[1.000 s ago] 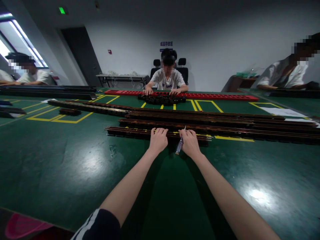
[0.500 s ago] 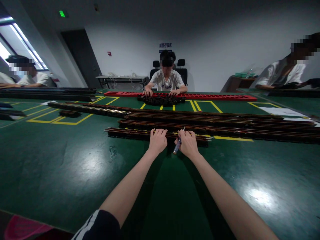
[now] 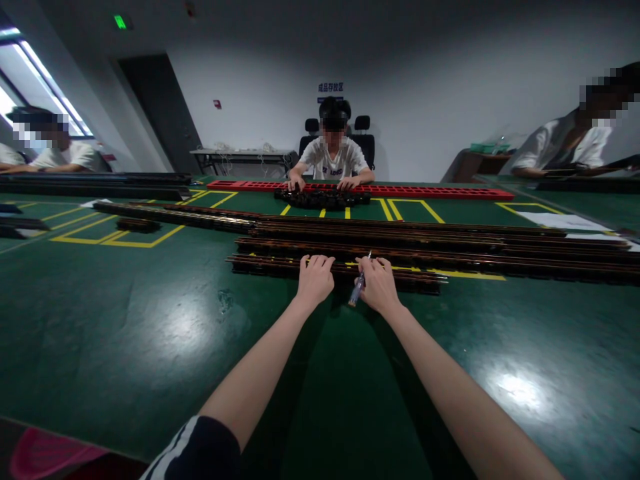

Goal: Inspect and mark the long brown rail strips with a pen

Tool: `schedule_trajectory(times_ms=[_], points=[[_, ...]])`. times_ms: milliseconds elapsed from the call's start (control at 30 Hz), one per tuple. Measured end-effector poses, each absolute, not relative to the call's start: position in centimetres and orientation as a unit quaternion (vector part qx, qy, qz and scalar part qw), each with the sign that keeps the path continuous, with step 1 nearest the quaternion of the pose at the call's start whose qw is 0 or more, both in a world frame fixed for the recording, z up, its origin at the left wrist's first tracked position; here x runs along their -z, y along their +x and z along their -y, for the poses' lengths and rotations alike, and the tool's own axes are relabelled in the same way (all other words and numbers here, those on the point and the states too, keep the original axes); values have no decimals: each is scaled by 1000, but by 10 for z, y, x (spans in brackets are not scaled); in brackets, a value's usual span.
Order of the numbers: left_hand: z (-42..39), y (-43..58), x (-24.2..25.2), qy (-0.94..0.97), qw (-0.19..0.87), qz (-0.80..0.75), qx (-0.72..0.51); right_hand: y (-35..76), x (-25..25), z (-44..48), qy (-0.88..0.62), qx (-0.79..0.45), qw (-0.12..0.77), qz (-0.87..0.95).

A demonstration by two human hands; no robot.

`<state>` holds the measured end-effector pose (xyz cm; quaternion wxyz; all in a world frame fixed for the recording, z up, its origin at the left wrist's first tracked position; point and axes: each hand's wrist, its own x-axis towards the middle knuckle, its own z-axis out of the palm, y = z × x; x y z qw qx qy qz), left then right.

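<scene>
The right hand (image 3: 380, 287) grips a tool (image 3: 355, 293) at the strip (image 3: 267, 267), inward of the table's (image 3: 165, 373) near edge; the left hand (image 3: 316, 280) touches the strip, grip unclear; rails (image 3: 450, 258) and a rack (image 3: 425, 193) lie toward the far edge.

Both forearms (image 3: 260, 367) extended forward, angled inward. Left hand (image 3: 315, 280) back up, fingers bent; right hand (image 3: 381, 287) curled in a grip, just beside it.

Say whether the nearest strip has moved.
Yes, the strip has moved right: its right end now reaches further along the nearest yellow line.
</scene>
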<state>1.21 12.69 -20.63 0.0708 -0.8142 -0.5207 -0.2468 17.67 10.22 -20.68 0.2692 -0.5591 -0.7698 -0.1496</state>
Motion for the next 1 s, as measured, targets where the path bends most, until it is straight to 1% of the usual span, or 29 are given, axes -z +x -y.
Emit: schedule_trajectory(times_ms=[233, 767, 1000], points=[[-127, 13, 207, -811, 81, 523, 249, 173, 208, -104, -561, 151, 273, 767], [-127, 12, 206, -809, 69, 526, 253, 173, 204, -102, -577, 180, 222, 765], [-126, 12, 205, -810, 66, 530, 241, 174, 204, -101, -567, 178, 235, 769]])
